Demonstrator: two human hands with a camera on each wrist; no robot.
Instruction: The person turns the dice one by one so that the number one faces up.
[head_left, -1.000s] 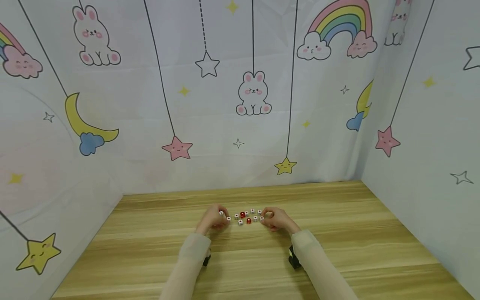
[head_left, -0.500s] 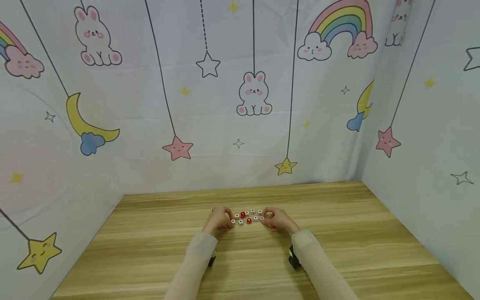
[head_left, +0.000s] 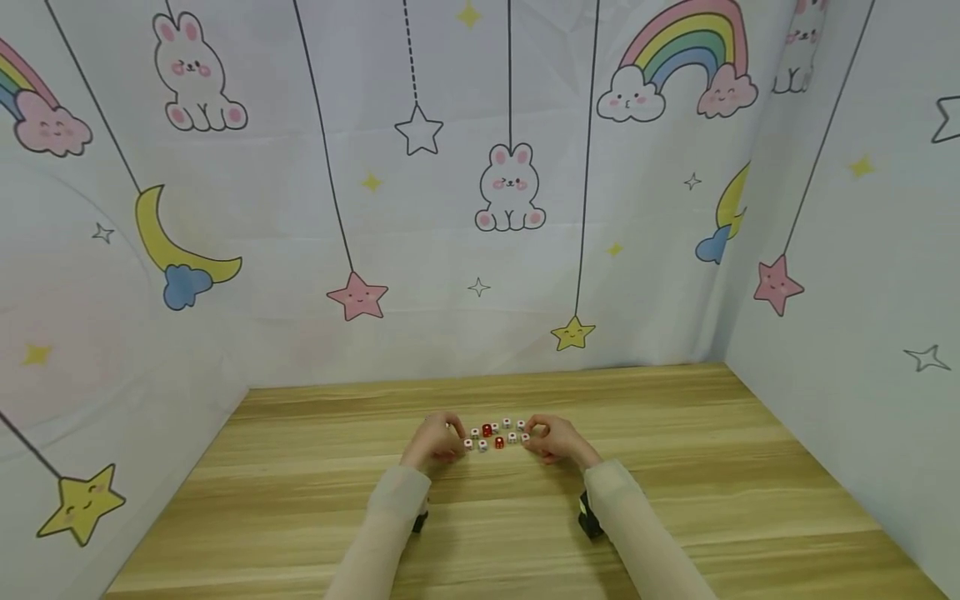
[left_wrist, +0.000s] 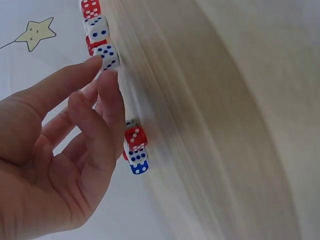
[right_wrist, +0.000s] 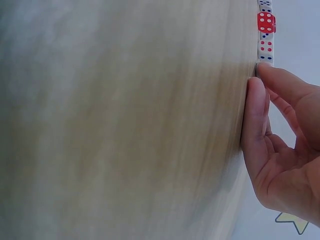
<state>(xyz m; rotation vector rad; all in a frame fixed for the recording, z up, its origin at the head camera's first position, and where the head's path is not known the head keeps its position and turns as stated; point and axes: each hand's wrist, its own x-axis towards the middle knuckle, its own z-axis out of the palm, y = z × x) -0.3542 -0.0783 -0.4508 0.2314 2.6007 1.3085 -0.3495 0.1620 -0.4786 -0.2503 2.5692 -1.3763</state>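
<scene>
In the head view my left hand [head_left: 437,437] is at the left end of the front row of dice, fingertips right beside a white die [head_left: 468,444]. The left wrist view shows index finger and thumb tips at the near edge of that white die [left_wrist: 107,56], a narrow gap between them. With thumb and index finger, my right hand [head_left: 557,439] pinches the white die [head_left: 525,438] at the row's right end. A red die [head_left: 499,442] lies mid-row. Behind runs a second row with another red die [head_left: 487,430] among white ones.
Red, white and blue dice [left_wrist: 136,146] are clustered beyond my left hand, mostly covered by it in the head view. All lie on a wood-grain table [head_left: 480,517]. White printed curtains [head_left: 420,242] close off the back and both sides.
My left hand brought a white die rightward and nearer to the front row's left end, then drew slightly back left while the die stayed. My right hand has kept its place.
</scene>
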